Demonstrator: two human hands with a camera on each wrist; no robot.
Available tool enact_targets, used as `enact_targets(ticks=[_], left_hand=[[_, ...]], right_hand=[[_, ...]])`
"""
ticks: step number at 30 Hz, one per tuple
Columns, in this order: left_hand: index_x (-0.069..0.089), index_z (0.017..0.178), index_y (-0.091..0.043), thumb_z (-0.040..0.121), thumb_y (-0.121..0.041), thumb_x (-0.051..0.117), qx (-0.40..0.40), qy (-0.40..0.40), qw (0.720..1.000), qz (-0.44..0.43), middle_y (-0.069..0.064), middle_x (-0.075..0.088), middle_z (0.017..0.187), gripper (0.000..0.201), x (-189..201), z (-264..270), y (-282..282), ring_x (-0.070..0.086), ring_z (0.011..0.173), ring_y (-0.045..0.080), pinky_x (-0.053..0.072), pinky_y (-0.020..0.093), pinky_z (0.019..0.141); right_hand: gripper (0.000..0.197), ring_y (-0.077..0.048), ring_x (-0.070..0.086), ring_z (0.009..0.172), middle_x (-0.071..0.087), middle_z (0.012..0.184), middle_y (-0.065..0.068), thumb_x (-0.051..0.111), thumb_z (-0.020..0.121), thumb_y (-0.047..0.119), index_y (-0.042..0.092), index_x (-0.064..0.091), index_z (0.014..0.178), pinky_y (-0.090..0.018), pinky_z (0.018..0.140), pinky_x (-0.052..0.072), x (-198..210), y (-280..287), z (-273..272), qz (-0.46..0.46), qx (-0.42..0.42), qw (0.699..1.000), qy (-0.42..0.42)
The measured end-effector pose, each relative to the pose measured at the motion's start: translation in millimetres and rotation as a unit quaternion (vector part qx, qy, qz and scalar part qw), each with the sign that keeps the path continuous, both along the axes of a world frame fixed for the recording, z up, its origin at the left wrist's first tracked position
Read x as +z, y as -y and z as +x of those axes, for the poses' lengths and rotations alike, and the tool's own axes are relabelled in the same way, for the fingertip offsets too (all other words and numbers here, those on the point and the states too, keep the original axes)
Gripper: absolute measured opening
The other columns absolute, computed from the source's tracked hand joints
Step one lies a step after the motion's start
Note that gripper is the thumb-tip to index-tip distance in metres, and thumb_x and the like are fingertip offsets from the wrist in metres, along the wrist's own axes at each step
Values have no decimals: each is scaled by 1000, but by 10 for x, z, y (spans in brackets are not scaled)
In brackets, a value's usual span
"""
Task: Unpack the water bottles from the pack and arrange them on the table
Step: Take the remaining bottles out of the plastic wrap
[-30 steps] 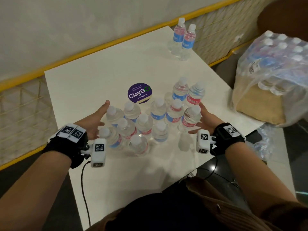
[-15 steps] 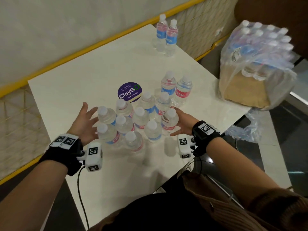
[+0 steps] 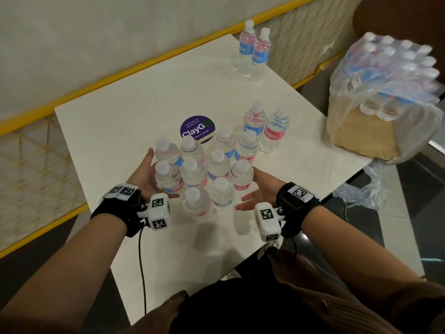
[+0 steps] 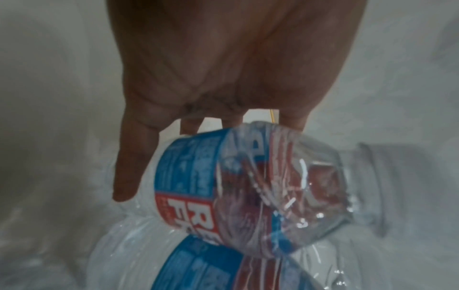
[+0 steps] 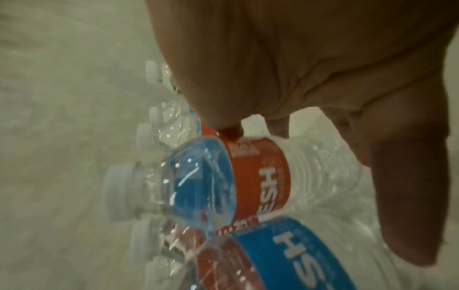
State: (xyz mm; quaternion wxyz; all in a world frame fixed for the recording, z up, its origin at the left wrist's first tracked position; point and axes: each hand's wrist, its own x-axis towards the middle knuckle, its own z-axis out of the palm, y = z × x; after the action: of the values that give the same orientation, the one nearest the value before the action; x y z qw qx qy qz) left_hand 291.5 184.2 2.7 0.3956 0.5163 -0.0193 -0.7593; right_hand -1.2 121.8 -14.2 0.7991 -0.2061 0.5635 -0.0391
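A tight cluster of several small water bottles [image 3: 204, 169] with white caps and red-and-blue labels stands on the white table [image 3: 115, 121]. My left hand [image 3: 144, 174] lies flat against the cluster's left side, fingers straight, touching the outer bottle [image 4: 248, 186]. My right hand [image 3: 260, 191] presses open-palmed against the right side, at a red-labelled bottle [image 5: 258, 176]. Neither hand grips anything. Two bottles [image 3: 265, 126] stand just behind the cluster to the right. Two more [image 3: 255, 54] stand at the far corner. The wrapped pack [image 3: 395, 68] is off to the right.
The pack rests on a brown block [image 3: 361, 133] beside the table's right edge. Loose clear plastic wrap [image 3: 361, 191] hangs below that edge. A purple round sticker [image 3: 196, 128] marks the table's middle. A yellow rail [image 3: 72, 97] runs along the wall behind.
Both hands have closed in on the cluster from either side, and its bottles now stand closer together. The two bottles at the rear right stayed apart.
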Motion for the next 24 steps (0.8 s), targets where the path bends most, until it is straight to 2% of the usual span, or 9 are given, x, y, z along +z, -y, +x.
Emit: enact_targets(ticks=[4, 8, 10, 13, 16, 18, 20, 22, 24], left_hand=[[51, 135, -31, 68, -81, 52, 0, 24, 1000, -1, 12, 50, 141, 83, -1, 66, 88, 49, 126, 41, 36, 63, 102], [56, 129, -33, 62, -81, 59, 5, 86, 996, 18, 10, 48, 143, 83, -71, 180, 150, 51, 124, 43, 35, 66, 101], [61, 122, -33, 70, -79, 53, 2, 120, 993, 17, 6, 50, 138, 70, -26, 154, 132, 54, 119, 42, 41, 65, 96], [61, 112, -37, 82, -74, 42, -20, 135, 991, 1, 2, 52, 132, 52, -69, 176, 106, 56, 114, 38, 48, 57, 85], [57, 123, -35, 82, -73, 42, -44, 141, 989, -13, 2, 51, 136, 57, -59, 201, 134, 56, 115, 36, 50, 54, 82], [56, 128, -34, 75, -78, 45, -80, 155, 984, -23, 5, 52, 138, 69, -34, 201, 185, 57, 116, 36, 51, 53, 85], [55, 128, -35, 71, -82, 45, -111, 177, 978, -26, 7, 55, 136, 74, 15, 188, 228, 59, 115, 35, 52, 52, 85], [55, 128, -35, 74, -82, 39, -131, 189, 973, -26, 6, 59, 132, 74, 52, 169, 262, 59, 116, 35, 51, 53, 88], [56, 128, -34, 77, -82, 34, -146, 195, 969, -28, 6, 62, 128, 73, 76, 156, 283, 58, 117, 35, 48, 55, 92]], right_hand=[[54, -47, 58, 100, 52, 111, -25, 50, 85, 62, 18, 46, 116, -49, 72, 55, 42, -143, 167, 25, 0, 999, 29], [65, -50, 59, 95, 45, 122, -33, 45, 84, 69, 32, 28, 136, -49, 74, 55, -12, -150, 206, 34, 23, 999, 19], [66, -46, 58, 97, 44, 128, -23, 46, 90, 58, 23, 28, 142, -49, 70, 56, -19, 10, 35, -33, 21, 998, -45], [45, -25, 54, 82, 49, 102, -8, 50, 93, 39, 13, 43, 130, -38, 66, 49, 11, 393, -385, -145, -94, 970, -171], [49, -25, 46, 116, 44, 134, -6, 45, 92, 48, 24, 39, 135, -51, 95, 38, 133, 806, -672, -217, -234, 934, -161], [60, -27, 27, 140, 32, 151, 0, 37, 89, 64, 36, 33, 142, -56, 109, 20, 277, 1008, -687, -267, -226, 928, -125], [64, -30, 16, 145, 22, 157, 3, 29, 86, 72, 42, 31, 143, -56, 113, 12, 357, 1199, -626, -290, -197, 931, -99], [66, -29, 26, 142, 23, 157, 0, 23, 88, 72, 38, 30, 145, -51, 112, 24, 389, 1315, -514, -293, -143, 943, -60], [63, -25, 39, 132, 31, 154, -3, 20, 93, 65, 32, 30, 145, -39, 98, 39, 373, 1366, -406, -288, -92, 952, -36]])
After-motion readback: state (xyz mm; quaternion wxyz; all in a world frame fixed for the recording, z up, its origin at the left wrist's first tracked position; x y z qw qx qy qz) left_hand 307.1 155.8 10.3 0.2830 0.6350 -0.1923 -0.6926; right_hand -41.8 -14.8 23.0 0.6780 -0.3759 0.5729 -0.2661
